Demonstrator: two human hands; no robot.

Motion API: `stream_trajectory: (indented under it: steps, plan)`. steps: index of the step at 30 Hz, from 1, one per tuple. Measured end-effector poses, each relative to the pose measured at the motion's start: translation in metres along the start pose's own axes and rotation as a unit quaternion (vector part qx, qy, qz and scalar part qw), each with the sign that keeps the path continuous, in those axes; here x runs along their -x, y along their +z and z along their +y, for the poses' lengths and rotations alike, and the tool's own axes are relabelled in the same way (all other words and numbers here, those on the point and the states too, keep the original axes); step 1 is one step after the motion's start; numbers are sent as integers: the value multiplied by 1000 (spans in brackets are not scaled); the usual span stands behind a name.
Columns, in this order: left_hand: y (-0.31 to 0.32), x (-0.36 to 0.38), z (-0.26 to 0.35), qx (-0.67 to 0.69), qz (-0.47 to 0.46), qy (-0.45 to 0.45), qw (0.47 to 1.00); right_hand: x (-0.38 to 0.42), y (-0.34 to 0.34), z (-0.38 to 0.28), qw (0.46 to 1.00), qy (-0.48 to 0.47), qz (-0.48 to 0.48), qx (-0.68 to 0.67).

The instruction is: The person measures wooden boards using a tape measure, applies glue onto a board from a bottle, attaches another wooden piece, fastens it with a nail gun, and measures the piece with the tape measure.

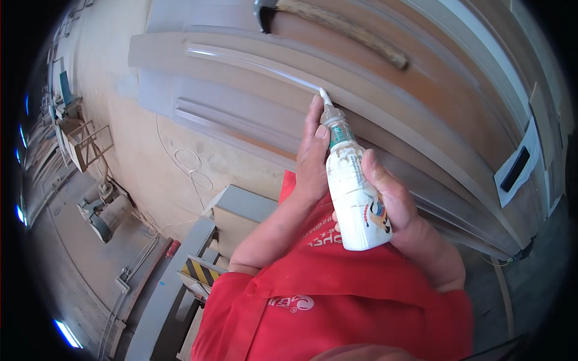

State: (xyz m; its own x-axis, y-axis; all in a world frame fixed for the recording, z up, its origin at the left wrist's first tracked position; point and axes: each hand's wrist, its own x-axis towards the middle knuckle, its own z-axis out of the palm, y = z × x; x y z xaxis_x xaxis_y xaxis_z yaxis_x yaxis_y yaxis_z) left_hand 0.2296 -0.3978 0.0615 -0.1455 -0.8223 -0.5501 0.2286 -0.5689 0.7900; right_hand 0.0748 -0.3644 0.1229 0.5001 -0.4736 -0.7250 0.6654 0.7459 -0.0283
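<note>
A white glue bottle (358, 195) with a green-banded neck and a pale nozzle tilts up and away from the body. My right hand (391, 195) is wrapped round its lower body. Beside the bottle's neck is my left hand (313, 153), its fingers together and pointing up, the thumb against the neck. The nozzle tip touches a long grooved board (385, 117), where a shiny whitish line (253, 62) runs from the tip toward the left.
A hammer (343, 27) with a wooden handle lies on the brown panel beyond. A dark phone-like object (516, 169) rests on white paper at the right. Grey machinery (174, 289) stands at the lower left, and a thin cable (191, 170) lies on the floor.
</note>
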Motion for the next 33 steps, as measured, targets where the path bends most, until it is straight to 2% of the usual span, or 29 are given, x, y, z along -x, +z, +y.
stream_trajectory:
  steps: [3,6,9,12,18,20,22,26,28,30,33]
  plan:
    - [-5,-5,5,-39,1,7,999,-6,3,0,1000,9,0,-6]
    - [-2,0,-8,38,-22,-12,999,-5,-5,4,1000,17,-12,-9]
    - [-8,-6,4,-5,-28,5,1000,-4,-6,2,999,17,-34,-14]
    - [-11,-13,4,1,-30,22,999,-7,3,4,996,15,-50,-74]
    - [1,-4,-5,4,-18,47,999,-3,-17,8,993,8,-87,-75]
    - [-1,0,-7,-124,-14,80,989,0,-13,7,993,10,-89,-81]
    - [-3,1,-7,-159,-8,94,983,2,-9,9,995,2,-76,-69]
    - [2,0,-2,-18,-21,45,999,3,-4,7,994,5,-83,-64]
    - [1,0,-2,-7,-25,42,999,6,0,9,996,7,-67,-64]
    - [-2,-3,-7,-68,-20,88,994,6,2,7,996,9,-55,-65]
    - [-2,-4,-1,-64,-33,68,995,7,1,7,997,15,-34,-70]
